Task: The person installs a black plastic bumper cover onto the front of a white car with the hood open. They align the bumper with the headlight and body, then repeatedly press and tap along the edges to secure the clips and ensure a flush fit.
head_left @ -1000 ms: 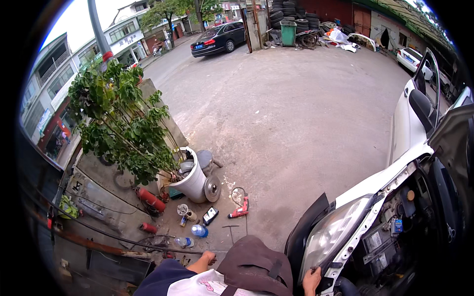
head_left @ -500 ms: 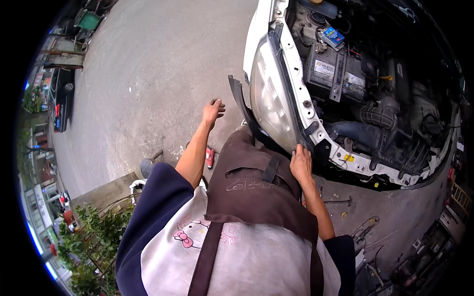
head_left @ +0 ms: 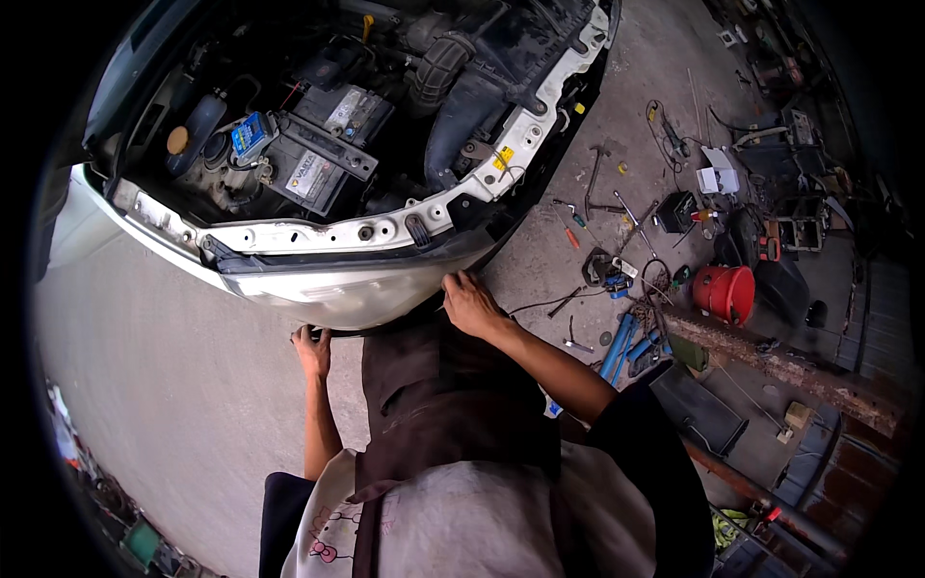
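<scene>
In front of me is the cloudy headlight (head_left: 337, 295) of a white car with its engine bay uncovered. A thin black trim strip (head_left: 358, 332) runs along the headlight's lower edge. My left hand (head_left: 313, 353) is closed on the strip's left end, its fingers bent over it. At the headlight's lower right corner rests my right hand (head_left: 473, 304), fingers curled and pressed against the edge. What lies under those fingertips is hidden. Above the headlight runs the white front frame (head_left: 332, 234) of the car.
A battery (head_left: 332, 144) and a small blue box (head_left: 252, 134) sit in the engine bay. On the ground to the right lie a hammer (head_left: 594, 180), several hand tools, blue tubes (head_left: 619, 347) and a red bucket (head_left: 723, 294). A rusty beam (head_left: 790, 364) stands beyond them.
My view has turned toward the right, so the car now lies ahead. My left hand went from hanging free to holding the strip's end. My right hand stays by the headlight's corner.
</scene>
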Demonstrator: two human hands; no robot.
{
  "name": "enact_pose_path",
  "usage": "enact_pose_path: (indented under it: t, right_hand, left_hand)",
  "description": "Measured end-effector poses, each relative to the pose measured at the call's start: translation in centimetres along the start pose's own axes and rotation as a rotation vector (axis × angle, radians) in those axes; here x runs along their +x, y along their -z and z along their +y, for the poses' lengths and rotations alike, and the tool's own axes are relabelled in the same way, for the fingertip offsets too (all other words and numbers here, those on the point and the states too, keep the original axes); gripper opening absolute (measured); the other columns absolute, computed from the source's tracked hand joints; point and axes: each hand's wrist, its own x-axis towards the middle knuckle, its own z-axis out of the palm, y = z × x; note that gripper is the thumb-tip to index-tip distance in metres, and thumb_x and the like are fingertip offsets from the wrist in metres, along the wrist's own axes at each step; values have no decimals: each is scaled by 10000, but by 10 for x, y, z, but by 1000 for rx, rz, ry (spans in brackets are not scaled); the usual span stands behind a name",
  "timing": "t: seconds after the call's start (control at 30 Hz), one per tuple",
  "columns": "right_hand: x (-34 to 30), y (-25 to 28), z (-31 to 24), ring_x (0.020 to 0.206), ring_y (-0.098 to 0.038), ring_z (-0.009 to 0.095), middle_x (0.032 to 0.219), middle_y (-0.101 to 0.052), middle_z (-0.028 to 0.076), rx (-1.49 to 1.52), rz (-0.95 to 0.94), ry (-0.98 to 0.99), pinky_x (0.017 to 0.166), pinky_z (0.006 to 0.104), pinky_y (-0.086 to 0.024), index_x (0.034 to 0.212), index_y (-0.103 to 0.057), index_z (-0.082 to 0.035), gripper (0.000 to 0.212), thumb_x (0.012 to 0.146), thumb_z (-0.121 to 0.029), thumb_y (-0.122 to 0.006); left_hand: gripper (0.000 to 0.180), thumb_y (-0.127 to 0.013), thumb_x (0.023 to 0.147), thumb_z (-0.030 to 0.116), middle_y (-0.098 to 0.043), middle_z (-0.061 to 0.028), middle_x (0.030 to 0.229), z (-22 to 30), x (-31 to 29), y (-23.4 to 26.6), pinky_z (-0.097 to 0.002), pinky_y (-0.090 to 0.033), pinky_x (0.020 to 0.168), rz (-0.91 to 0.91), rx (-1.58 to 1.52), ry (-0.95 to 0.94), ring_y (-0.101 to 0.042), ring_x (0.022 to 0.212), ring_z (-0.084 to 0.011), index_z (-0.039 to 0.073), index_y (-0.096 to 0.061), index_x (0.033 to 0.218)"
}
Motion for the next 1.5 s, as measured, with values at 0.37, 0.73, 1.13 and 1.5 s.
enact_pose_path:
  t: [0.37, 0.73, 1.13, 1.5]
  right_hand:
    - [-101, -46, 66, 1013, -591, 426, 1046, -615, 251, 143, -96, -341, 884, 508, -472, 1013, -560, 4, 243, 865, -179, -619]
    - [-45, -177, 231, 1020, -626, 458, 1042, -666, 275, 565, -69, -781, 884, 504, -493, 1039, -639, 13, 432, 956, -384, -490]
    - [14, -210, 261, 1049, -631, 413, 1093, -657, 265, 1286, 472, -1039, 879, 435, -500, 1180, -546, 49, 544, 982, -457, -512]
    - [-6, -344, 218, 1239, -547, 373, 1290, -606, 230, 1543, 632, -912, 1030, 387, -422, 1337, -516, 17, 584, 1016, -467, -449]
  left_hand:
    - [362, -606, 919, 241, -592, -131, 996, -1, 3, -1, -343, -536, 626, -62, -319, 212, -621, 759, -189, -48, -636, 1134]
    - [406, -589, 954, 223, -649, -136, 1025, 8, -9, -13, -364, -573, 656, 265, -267, 339, -670, 837, -230, -3, -518, 1284]
    - [379, -547, 991, 364, -661, -107, 1101, 26, -16, -25, -390, -570, 734, 294, -161, 398, -681, 834, -227, 138, -526, 1294]
    - [289, -552, 978, 141, -665, -230, 1146, 99, -54, -63, -486, -436, 969, -240, 1018, -483, -611, 1075, -419, -22, -646, 1198]
